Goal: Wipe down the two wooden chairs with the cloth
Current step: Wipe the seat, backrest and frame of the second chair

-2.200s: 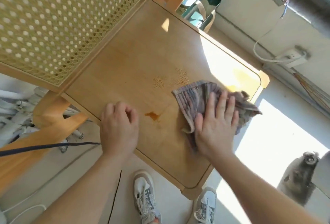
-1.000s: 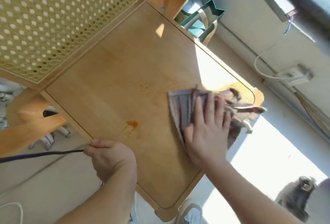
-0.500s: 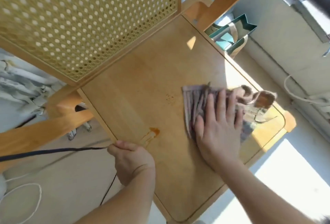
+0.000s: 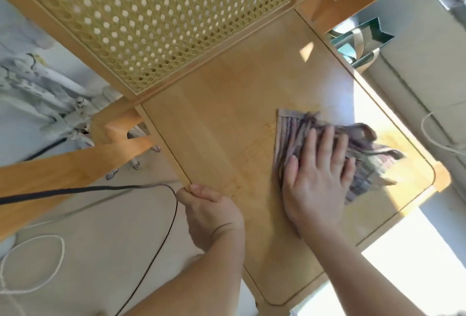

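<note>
One chair (image 4: 214, 126), one cloth (image 4: 363, 139), long axis 10-to-4 o'clock. Right hand (image 4: 317, 184) pressed it, fingers straight. Left hand (image 4: 211, 212) gripped chair's edge.

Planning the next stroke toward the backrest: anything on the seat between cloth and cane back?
Nothing visible. The pale wooden seat lies bare between the striped grey-purple cloth, pressed under the right hand, and the woven cane backrest. The left hand grips the seat's side edge, off that path.
</note>
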The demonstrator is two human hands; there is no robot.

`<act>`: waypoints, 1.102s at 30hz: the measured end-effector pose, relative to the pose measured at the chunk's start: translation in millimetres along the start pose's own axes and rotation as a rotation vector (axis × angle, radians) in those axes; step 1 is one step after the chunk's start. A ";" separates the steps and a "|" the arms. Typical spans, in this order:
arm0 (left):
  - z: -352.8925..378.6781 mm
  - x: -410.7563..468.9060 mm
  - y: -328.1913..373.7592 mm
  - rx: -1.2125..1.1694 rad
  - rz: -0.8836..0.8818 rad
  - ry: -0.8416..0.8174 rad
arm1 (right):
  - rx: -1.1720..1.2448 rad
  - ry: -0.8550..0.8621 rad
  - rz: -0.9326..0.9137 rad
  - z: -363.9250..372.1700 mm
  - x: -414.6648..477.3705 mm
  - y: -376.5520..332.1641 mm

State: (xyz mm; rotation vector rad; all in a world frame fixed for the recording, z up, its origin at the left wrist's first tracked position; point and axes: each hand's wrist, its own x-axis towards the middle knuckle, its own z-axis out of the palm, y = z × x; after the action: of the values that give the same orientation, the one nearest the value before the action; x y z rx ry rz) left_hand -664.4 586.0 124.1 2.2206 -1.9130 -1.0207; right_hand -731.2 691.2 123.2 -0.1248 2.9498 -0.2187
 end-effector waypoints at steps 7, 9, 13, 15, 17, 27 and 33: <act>-1.6 4.0 -4.8 -0.058 0.014 -0.013 | -0.165 -0.180 -0.644 6.6 -25.4 1.0; -3.2 2.7 -5.4 -0.087 0.011 -0.033 | -0.257 -0.192 -0.704 -8.6 4.2 30.4; -8.2 2.5 -6.9 -0.139 0.032 -0.089 | -0.162 -0.155 -0.284 -21.7 51.7 40.6; -11.2 4.4 -2.9 -0.146 -0.018 -0.129 | -0.084 -0.105 -0.165 -10.4 47.4 11.7; -17.2 8.4 5.8 -0.131 -0.084 -0.145 | -0.079 -0.114 -0.353 1.8 22.5 -20.3; -55.0 -12.9 54.5 0.322 0.657 -0.078 | -0.253 -0.278 -0.933 -27.3 85.4 20.8; -42.6 -24.2 35.9 0.496 0.864 -0.288 | -0.139 -0.215 -0.467 -28.5 95.3 4.4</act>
State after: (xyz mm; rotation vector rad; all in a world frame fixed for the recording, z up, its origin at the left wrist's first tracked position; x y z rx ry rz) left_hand -675.2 582.9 183.8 1.0971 -3.0644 -0.7744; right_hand -830.2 690.2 133.8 -0.8040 2.6760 -0.0544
